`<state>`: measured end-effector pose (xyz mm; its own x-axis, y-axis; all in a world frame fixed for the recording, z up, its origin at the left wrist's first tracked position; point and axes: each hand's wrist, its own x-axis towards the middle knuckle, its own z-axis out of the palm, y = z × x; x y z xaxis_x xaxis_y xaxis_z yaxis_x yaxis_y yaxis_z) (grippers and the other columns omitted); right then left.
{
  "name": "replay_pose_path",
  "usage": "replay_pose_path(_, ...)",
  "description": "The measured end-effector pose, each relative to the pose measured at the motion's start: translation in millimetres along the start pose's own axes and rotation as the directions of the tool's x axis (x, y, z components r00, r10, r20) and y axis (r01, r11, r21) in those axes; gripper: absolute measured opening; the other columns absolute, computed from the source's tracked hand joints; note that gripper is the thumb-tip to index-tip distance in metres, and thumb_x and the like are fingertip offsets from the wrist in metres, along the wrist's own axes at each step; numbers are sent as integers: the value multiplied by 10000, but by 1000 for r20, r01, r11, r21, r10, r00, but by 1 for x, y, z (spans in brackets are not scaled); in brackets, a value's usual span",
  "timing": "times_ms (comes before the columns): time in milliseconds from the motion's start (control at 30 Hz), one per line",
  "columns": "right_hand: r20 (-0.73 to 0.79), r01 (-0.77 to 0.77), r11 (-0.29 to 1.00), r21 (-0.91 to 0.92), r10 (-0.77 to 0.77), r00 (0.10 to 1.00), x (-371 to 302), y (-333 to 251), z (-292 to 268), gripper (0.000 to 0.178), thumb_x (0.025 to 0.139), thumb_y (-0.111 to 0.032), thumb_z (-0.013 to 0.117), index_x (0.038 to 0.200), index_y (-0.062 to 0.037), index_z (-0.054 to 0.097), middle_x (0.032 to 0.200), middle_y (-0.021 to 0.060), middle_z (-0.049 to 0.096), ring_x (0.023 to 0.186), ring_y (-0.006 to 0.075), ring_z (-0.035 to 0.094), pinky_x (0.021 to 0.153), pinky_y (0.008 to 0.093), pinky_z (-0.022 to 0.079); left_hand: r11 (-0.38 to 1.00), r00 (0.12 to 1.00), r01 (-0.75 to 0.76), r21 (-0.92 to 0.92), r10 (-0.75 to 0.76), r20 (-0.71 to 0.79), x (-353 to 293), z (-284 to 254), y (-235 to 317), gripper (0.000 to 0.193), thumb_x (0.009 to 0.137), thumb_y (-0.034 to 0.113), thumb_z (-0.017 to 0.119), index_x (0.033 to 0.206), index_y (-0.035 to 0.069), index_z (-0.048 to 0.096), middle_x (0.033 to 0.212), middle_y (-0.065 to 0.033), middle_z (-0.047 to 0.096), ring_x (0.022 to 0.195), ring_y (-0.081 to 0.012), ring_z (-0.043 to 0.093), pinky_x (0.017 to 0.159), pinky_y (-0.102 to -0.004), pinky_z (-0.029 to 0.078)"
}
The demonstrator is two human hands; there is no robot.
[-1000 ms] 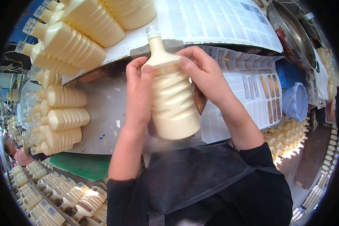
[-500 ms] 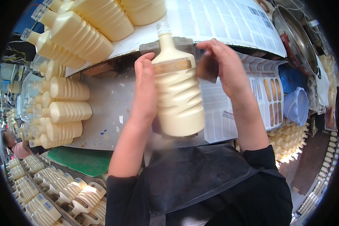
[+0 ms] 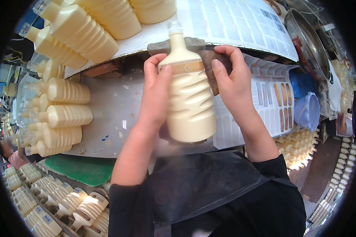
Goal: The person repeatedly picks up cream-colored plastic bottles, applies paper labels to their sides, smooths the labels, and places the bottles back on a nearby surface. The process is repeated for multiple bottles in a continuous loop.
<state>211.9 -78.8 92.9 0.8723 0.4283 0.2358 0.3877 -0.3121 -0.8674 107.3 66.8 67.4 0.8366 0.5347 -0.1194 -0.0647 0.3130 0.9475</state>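
A cream-coloured ribbed bottle [image 3: 190, 106] with a clear threaded neck lies in front of me, neck pointing away. Across its shoulder runs a gold-brown label strip [image 3: 192, 67]. My left hand [image 3: 154, 85] grips the bottle's left side, its thumb on the left end of the strip. In my right hand [image 3: 234, 75] is a thin, dark brown flat piece [image 3: 210, 63], pinched between thumb and fingers. That piece stands close to the bottle's right shoulder; I cannot tell whether it touches. A grey block [image 3: 159, 47] sits behind the bottle's neck.
Unlabelled cream bottles [image 3: 69, 91] lie stacked at the left, with larger-looking ones [image 3: 83, 35] far left. Label sheets [image 3: 265, 94] lie on the right of the grey table [image 3: 110, 94]. Beyond are a lilac bucket [image 3: 308, 110] and a metal basin [image 3: 308, 39]. Labelled bottles [image 3: 93, 205] fill the lower left.
My right hand has turned, and its brown piece, blurred before, now stands upright nearer the label strip. My left thumb has moved onto the strip's left end. The bottle has barely shifted.
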Motion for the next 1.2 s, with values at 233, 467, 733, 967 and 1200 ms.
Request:
replay_pose_path(233, 30, 272, 962, -2, -272, 962, -3, -16, 2, 210, 946, -21, 663, 1155, 2, 664, 1075, 93, 710, 949, 155, 674, 861, 285, 538, 993, 995, 98, 61, -98, -1, 6, 4, 5, 448, 1051, 362, 591, 1333, 46, 444, 1151, -95, 611, 1048, -132, 576, 936, -300, 497)
replay_pose_path(467, -19, 126, 992, 23, -126, 992, 4, 9, 5, 204, 988, -88, 580, 1155, 18, 630, 1110, 191, 699, 1022, 325, 690, 905, 393, 533, 998, 1000, 26, -63, -26, -1, 5, -3, -10, 391, 1097, 363, 514, 1335, 54, 476, 1175, -88, 613, 1060, -134, 577, 972, -303, 482)
replay_pose_path(733, -207, 365, 930, -30, -364, 908, -10, 12, 2, 268, 833, 2, 760, 1081, -48, 673, 996, 107, 732, 879, 252, 730, 795, 365, 576, 923, 967, 254, -288, -247, 62, -4, -9, -11, 558, 1138, 482, 292, 1412, 39, 492, 1324, -120, 615, 1216, -203, 600, 1074, -380, 477)
replay_pose_path(967, 7, 756, 613, -228, -775, 631, -10, -17, 6, 254, 697, -20, 740, 942, -77, 709, 895, 61, 734, 770, 245, 721, 705, 365, 570, 898, 962, 248, -365, -181, 206, -16, -9, 7, 731, 1108, 598, 174, 1495, 36, 435, 1398, -121, 594, 1290, -233, 578, 1124, -414, 447)
replay_pose_path(1200, 232, 827, 517, -221, -796, 559, -17, -46, 11, 295, 709, 24, 752, 997, -37, 744, 961, 103, 760, 847, 260, 741, 721, 355, 575, 901, 965, 238, -362, -178, 191, -20, -8, 13, 843, 1075, 675, 176, 1519, -8, 394, 1462, -155, 552, 1334, -264, 557, 1147, -422, 425)
